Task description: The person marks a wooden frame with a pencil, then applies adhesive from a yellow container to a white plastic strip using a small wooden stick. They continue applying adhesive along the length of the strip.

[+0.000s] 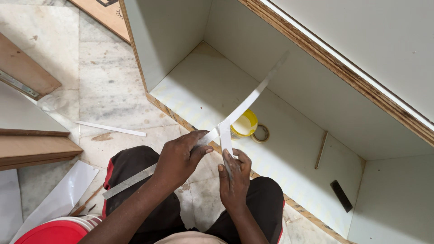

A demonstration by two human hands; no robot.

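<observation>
Edging strip (244, 105), thin and white, is held between both hands above the person's knees, at the open front of a cabinet carcass (289, 131) that lies on the marble floor (104, 77). The left hand (181, 158) has its grip pinched together on the strip where the long part begins — this part runs up and away in a soft curve over the cabinet bottom. The right hand (235, 178) is closed around a short piece that stands nearly upright, so the two parts meet in a sharp fold between the hands. To do this step well, I judge that the fingers should stay close to the fold and bend slowly, because such a flexible band can crack or twist when it is forced. Inside the cabinet the panels are smooth and pale, and the cut edges show rough brown plywood layers. There lie a small yellow tub (244, 124), a ring of tape (261, 133), a thin wooden stick (321, 149) and a dark flat file (341, 195). A red round lid (54, 231) shows at the lower left corner.
</observation>
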